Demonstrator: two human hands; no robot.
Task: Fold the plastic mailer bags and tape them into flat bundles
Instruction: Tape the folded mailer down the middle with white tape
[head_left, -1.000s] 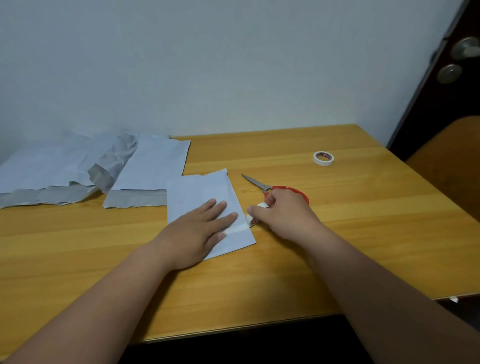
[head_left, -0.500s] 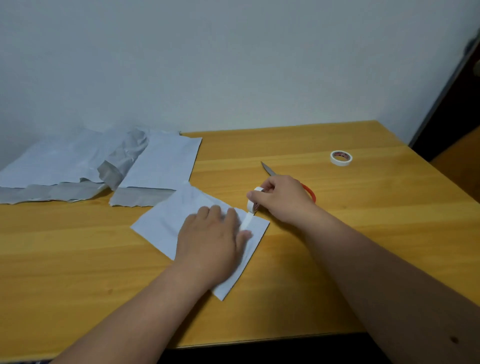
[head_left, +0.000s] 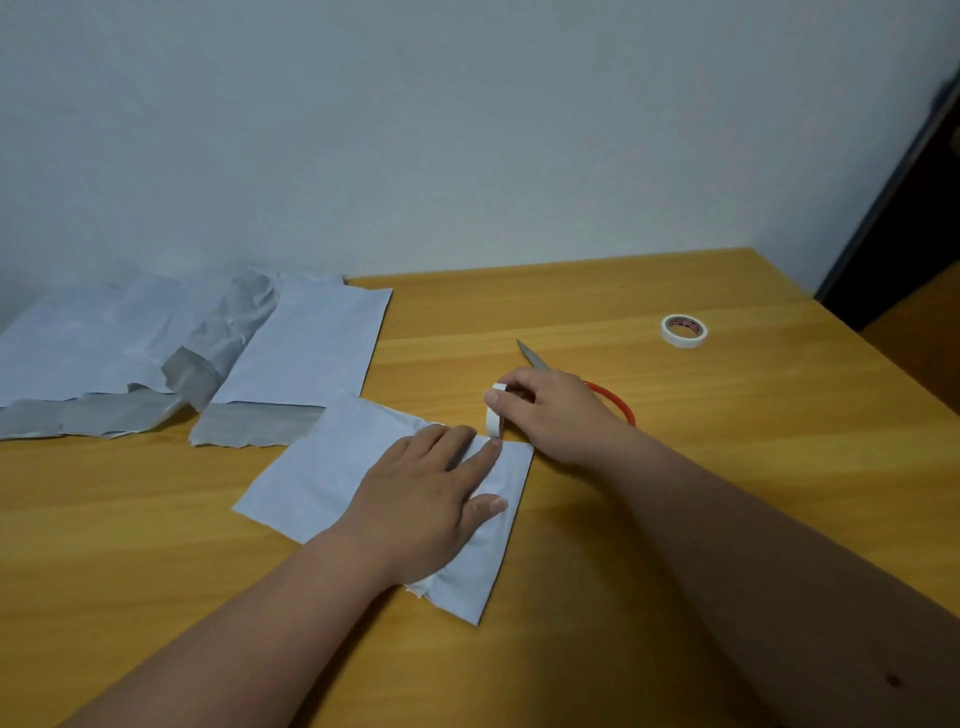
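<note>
The right hand's fingers (head_left: 511, 396) are curled round a small white tape roll (head_left: 495, 413), pinching it upright at the far corner of the folded mailer bag (head_left: 332, 467), just right of the frame's centre. The right hand (head_left: 558, 415) rests its heel on the bench (head_left: 675, 467), forearm running to the lower right corner. The left hand (head_left: 423, 499) lies flat on the folded bag with fingers straight and close together, index tip touching the tape end at the bag's edge, forearm leading to the lower left. Behind the right hand lie red-handled scissors (head_left: 615, 402), blade tip pointing up-left. A second tape roll (head_left: 684, 329) sits well apart at the upper right. Unfolded mailer bags (head_left: 306, 348) spread across the left of the frame. Compared with half a second ago, the left hand's fingers have stretched forward toward the tape, and the folded bag lies much as it did.
</note>
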